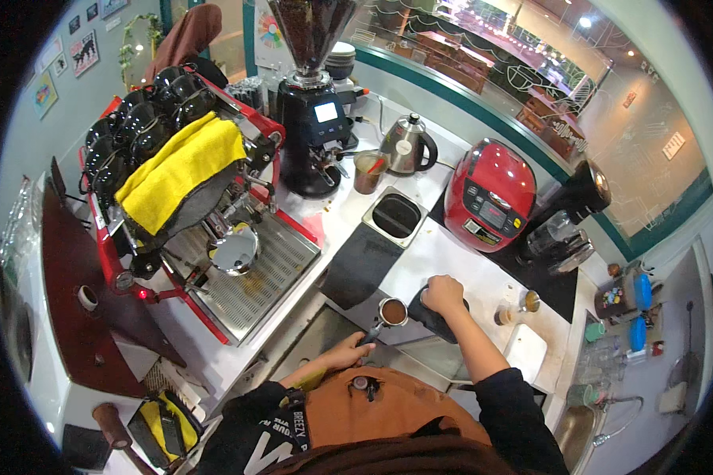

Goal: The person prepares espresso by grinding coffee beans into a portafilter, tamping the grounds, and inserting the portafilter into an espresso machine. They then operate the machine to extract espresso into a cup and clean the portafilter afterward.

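Note:
In front of my apron, my left hand grips the dark handle of a portafilter. Its round basket faces up, with brown ground coffee filling it. To the right of the basket, my right hand is curled into a fist over a black tamping mat at the counter's edge. Whatever may be under those fingers is hidden. A small gap separates the portafilter from the mat. Beyond both hands, a metal-rimmed knock box with a dark bar is set near the counter edge.
A red espresso machine with a yellow cloth stands left. Behind are a coffee grinder, a steel kettle and a red rice cooker. A small glass and a white scale-like slab lie right of my right arm.

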{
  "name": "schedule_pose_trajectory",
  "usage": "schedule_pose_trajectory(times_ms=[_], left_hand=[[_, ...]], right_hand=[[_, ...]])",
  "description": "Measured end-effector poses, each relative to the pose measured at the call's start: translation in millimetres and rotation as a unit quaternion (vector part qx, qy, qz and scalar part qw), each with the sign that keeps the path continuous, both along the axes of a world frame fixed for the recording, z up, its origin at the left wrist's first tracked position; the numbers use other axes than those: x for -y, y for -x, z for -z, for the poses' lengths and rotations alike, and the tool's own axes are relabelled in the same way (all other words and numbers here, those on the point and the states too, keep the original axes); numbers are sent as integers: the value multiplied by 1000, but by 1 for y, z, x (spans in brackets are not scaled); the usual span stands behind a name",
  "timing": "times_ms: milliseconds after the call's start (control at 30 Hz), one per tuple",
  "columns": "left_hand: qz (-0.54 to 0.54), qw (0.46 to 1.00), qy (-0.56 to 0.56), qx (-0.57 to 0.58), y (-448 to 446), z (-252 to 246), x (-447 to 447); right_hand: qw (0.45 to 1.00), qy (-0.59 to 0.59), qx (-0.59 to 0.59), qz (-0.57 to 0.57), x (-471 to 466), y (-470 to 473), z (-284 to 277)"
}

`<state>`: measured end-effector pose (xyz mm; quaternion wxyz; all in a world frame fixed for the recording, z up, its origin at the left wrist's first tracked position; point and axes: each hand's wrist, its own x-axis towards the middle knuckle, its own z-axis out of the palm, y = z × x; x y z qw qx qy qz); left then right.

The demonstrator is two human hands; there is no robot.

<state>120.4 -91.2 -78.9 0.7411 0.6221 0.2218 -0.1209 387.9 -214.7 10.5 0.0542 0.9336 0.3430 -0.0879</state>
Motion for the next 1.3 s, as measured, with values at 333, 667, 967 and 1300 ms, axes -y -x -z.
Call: schedule_pose_trajectory(times_ms=[333,667,967,1300], left_hand=[[-19,998,53,9,23,-24,-15],[-166,965,204,12,64,-91,-35],[-346,927,144,-6,127,-160,-86],[-392,915,78,59,149,-174,-130]], right_hand=[[913,-344,-125,-179,-40,94,23],[772,-424,-27,-472,-56,117,-9],[765,-544,-233,-254,42,137,49],[781,-560,-172,-218,63,129,53]])
